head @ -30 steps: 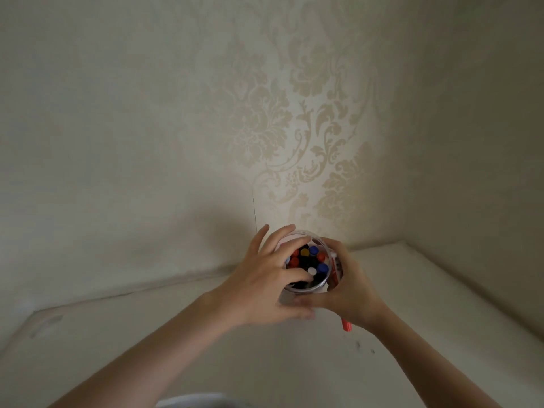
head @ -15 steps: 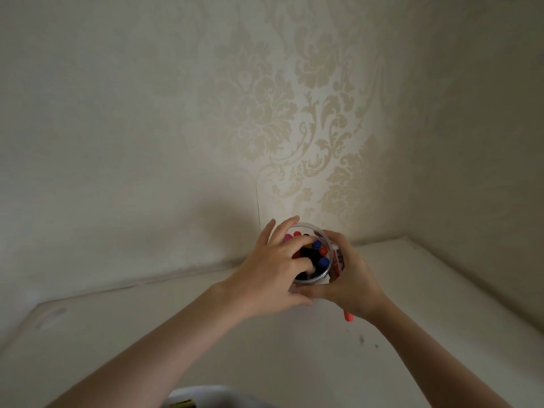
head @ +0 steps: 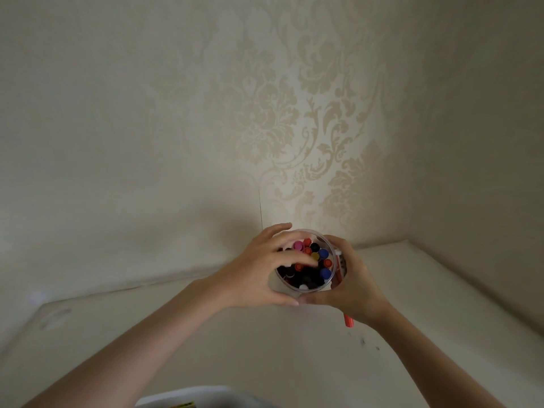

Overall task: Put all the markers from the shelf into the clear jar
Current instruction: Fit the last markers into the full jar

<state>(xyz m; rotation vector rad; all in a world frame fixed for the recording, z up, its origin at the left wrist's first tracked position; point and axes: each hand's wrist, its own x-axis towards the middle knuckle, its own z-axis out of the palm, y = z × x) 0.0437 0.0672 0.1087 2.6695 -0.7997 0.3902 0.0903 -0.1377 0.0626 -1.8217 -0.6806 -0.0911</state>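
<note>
Pale, bare shelf (head: 147, 334) fills the lower view, under patterned wallpaper (head: 294, 128). At the bottom edge a white object (head: 188, 400) is cut off; it carries a small yellow and black mark, too small to read. The left hand (head: 259, 278) wraps the left side of the clear jar (head: 331, 251), its fingers reaching over the rim and hiding some caps. The jar stands near the back corner and is full of markers (head: 319, 262) upright, only their coloured caps visible: pink, red, blue, yellow, black, white. The right hand (head: 353, 287) closes around the jar's right side and also holds 1 red marker (head: 348, 320), mostly hidden by the palm; perhaps it lies against the jar wall. No writing on the markers can be read.
</note>
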